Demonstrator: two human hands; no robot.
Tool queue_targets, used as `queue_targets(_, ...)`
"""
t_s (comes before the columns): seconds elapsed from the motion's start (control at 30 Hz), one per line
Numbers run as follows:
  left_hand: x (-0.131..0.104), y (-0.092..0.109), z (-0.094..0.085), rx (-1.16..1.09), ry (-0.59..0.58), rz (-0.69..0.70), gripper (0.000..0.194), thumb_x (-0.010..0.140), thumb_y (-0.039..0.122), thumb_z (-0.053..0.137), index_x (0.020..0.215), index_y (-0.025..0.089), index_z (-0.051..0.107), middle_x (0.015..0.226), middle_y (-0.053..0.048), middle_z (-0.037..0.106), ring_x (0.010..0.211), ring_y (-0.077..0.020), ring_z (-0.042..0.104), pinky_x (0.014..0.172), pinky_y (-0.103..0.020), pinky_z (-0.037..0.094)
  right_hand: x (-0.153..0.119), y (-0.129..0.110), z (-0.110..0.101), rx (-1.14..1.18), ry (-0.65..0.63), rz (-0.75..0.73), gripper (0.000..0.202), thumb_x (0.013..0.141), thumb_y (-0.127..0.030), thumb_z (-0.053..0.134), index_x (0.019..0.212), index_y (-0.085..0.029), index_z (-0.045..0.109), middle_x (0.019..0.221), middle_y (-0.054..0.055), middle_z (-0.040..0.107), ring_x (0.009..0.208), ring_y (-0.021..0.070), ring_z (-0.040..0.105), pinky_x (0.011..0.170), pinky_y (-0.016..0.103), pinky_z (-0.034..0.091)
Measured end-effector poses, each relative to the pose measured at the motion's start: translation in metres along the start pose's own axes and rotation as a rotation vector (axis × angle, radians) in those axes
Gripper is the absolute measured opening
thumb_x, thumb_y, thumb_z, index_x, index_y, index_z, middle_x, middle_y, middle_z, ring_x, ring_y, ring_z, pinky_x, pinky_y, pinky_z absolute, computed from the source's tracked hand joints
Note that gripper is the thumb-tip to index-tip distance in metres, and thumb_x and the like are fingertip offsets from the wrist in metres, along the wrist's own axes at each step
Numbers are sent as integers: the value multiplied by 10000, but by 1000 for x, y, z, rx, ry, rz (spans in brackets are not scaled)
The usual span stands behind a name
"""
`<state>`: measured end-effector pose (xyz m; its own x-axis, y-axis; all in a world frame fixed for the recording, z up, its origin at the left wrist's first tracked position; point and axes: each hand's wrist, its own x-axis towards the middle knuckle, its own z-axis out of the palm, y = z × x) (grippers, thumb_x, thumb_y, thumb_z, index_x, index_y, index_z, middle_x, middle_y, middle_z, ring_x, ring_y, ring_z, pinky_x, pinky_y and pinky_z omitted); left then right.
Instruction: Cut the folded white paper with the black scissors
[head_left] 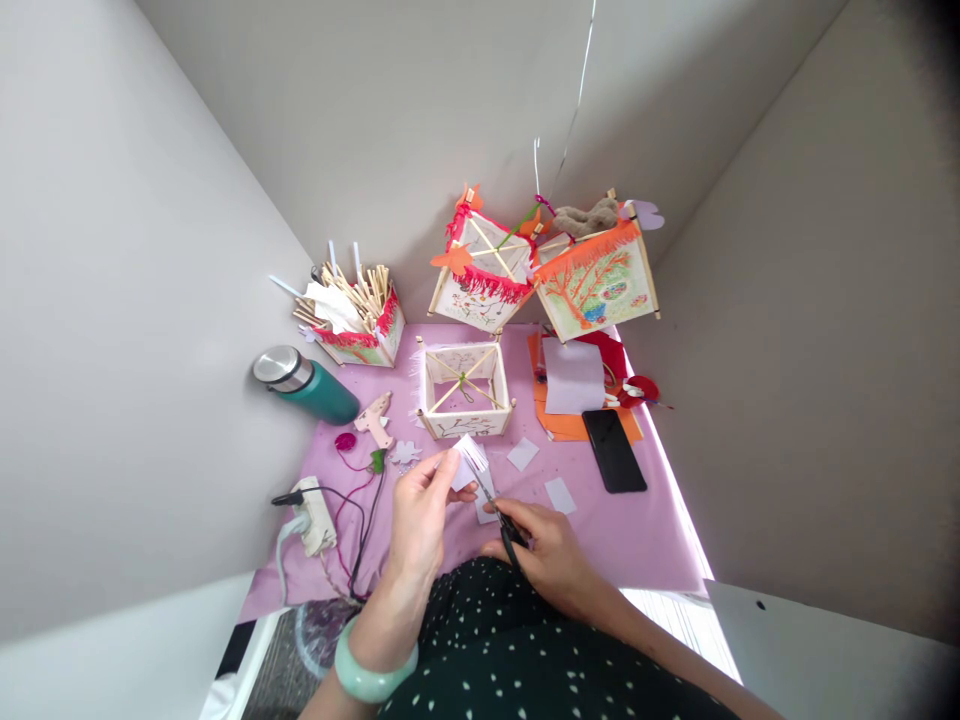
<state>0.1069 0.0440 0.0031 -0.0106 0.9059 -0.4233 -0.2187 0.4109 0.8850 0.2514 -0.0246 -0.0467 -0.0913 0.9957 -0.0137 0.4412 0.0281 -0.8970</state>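
Between the thumb and fingers of my left hand (424,500) is a small piece of pale lilac paper (469,458), its far edge cut into thin strips. My right hand (547,550) grips black-handled scissors (511,540), whose blades reach up to the paper. More pale paper lies beneath the blades. Just beyond my hands stands a box-shaped lantern frame (466,422) of sticks and white paper, with crossed sticks on top and a fringe on its left side. Two small paper pieces, one nearer the frame (523,453) and one nearer me (559,495), lie to the right.
On the left are a teal bottle (330,392), a glue gun (374,420), a power strip (318,520) with cables, and a box of sticks (367,345). Decorated lanterns (596,280) hang at the back. A black phone (614,452) and coloured paper (574,380) lie right.
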Motion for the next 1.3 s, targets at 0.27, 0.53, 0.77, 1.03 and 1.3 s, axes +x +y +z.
queue_targets(0.27, 0, 0, -1, 22, -31, 3, 337, 744, 435, 737, 845, 114, 741, 780, -60, 699, 629, -134, 612, 604, -259, 525, 0, -2, 0, -14, 11, 0, 285, 837, -385, 651, 1022, -174, 702, 745, 19, 666, 630, 141, 564, 620, 236, 433)
queue_targets(0.53, -1, 0, 0, 40, -43, 5, 331, 747, 434, 734, 820, 110, 736, 777, -65, 693, 648, -142, 612, 598, -257, 524, 1, -1, -2, -1, -10, 7, 286, 843, -375, 666, 1042, -174, 701, 790, 29, 695, 667, 151, 598, 648, 242, 446)
queue_targets(0.77, -1, -1, -1, 33, -45, 6, 322, 738, 429, 743, 808, 115, 739, 774, -59, 690, 650, -140, 616, 595, -255, 529, 0, 1, -2, -36, 0, 3, 284, 847, -409, 666, 1007, -179, 717, 815, 46, 717, 687, 167, 621, 649, 253, 450)
queue_targets(1.03, -1, 0, 0, 47, -62, 10, 317, 755, 429, 730, 814, 119, 745, 799, -66, 696, 663, -144, 617, 600, -259, 529, 1, 0, -2, -32, 10, -3, 296, 837, -399, 682, 1032, -178, 707, 768, 28, 694, 651, 153, 594, 626, 239, 443)
queue_targets(1.3, -1, -1, 0, 43, -49, 1, 319, 736, 428, 747, 806, 117, 748, 796, -70, 702, 653, -143, 616, 594, -258, 526, 1, 4, -2, -44, 23, -17, 288, 845, -407, 675, 1017, -178, 711, 784, 36, 710, 660, 158, 606, 630, 244, 440)
